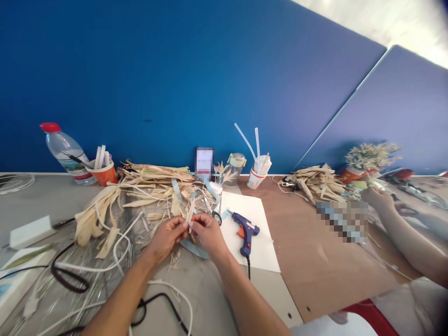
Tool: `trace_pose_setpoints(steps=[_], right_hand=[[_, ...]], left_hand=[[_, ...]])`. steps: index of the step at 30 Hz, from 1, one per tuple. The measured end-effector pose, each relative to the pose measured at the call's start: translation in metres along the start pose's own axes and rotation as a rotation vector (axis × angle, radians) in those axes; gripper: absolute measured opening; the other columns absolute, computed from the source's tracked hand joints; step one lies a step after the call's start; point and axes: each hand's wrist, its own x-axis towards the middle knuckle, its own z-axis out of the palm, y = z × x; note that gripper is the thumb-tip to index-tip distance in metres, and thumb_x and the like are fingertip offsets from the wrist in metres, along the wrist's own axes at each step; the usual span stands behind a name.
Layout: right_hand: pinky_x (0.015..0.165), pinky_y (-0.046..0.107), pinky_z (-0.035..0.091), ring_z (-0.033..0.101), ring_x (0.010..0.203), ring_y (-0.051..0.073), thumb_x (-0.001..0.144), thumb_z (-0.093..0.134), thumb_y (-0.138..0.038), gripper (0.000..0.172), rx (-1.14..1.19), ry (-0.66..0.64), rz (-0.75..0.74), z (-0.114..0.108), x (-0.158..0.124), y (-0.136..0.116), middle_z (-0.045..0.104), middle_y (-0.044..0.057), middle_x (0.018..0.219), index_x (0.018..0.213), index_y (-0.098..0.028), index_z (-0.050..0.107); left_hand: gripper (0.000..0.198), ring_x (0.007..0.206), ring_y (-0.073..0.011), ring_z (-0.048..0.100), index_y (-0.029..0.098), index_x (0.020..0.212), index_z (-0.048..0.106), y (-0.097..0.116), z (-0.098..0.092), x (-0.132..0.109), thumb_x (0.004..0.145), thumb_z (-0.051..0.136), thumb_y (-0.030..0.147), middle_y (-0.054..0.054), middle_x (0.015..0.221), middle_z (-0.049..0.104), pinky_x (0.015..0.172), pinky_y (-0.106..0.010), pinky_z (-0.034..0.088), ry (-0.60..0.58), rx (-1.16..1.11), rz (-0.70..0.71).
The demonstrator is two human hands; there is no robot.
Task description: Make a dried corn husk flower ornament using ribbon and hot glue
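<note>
Above the table, my left hand (170, 237) and my right hand (210, 233) meet, fingertips pinched together. Between them stands a small pale strip of dried corn husk (191, 213), its lower end covered by the fingers. A purple glue gun (248, 229) with an orange trigger lies right of my right hand on a white sheet (262, 254). Just beyond that hand shows the black handle of scissors (217, 217). Light blue ribbon (194, 249) curls beneath both hands. A heap of dried corn husks (159, 175) spreads behind them.
White and black cables (122, 254) wind across the left. Along the blue partition stand a bottle (65, 151), an orange cup (107, 175), a phone (204, 163), a glass jar (237, 165) and a cup with glue sticks (256, 178). A co-worker's arm (402, 233) reaches in at right.
</note>
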Motion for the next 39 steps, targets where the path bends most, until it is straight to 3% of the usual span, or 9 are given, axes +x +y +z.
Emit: trace_pose_setpoints(steps=[13,24,30,39], right_hand=[[0.048,0.021,0.031,0.042,0.047,0.007,0.062,0.063,-0.022,0.007,0.134,-0.071,0.072,-0.0031,-0.0012,0.0042,0.053,-0.004,0.050,0.063,-0.015,0.062],[0.052,0.023,0.036,0.047,0.048,0.009,0.064,0.062,-0.022,0.008,0.064,-0.108,0.059,-0.0062,-0.0027,0.0007,0.058,-0.002,0.051,0.063,-0.014,0.062],[0.055,0.023,0.041,0.054,0.050,0.010,0.062,0.067,-0.025,0.013,0.220,-0.161,0.130,-0.0089,0.0007,0.0028,0.061,-0.001,0.054,0.067,-0.013,0.063],[0.052,0.020,0.039,0.053,0.047,0.007,0.062,0.069,-0.023,0.012,0.322,-0.184,0.153,-0.0063,0.0012,0.0051,0.060,-0.002,0.053,0.067,-0.013,0.064]], left_hand=[[0.033,0.043,-0.0059,0.037,0.016,0.060,0.054,-0.0003,0.0047,-0.0007,0.066,0.073,0.042,0.003,0.049,0.054,0.044,-0.019,0.024,0.007,-0.115,-0.037],[0.035,0.042,-0.0059,0.037,0.016,0.060,0.053,-0.0002,0.0049,-0.0010,0.065,0.073,0.043,0.003,0.048,0.054,0.043,-0.019,0.023,0.029,-0.113,-0.037],[0.032,0.044,-0.0059,0.038,0.016,0.063,0.053,-0.0009,0.0039,-0.0011,0.069,0.072,0.041,0.004,0.050,0.056,0.046,-0.019,0.026,0.015,-0.128,-0.019],[0.033,0.043,-0.0053,0.038,0.015,0.062,0.053,-0.0017,0.0053,-0.0003,0.067,0.074,0.041,0.005,0.048,0.055,0.046,-0.019,0.026,-0.020,-0.151,-0.024]])
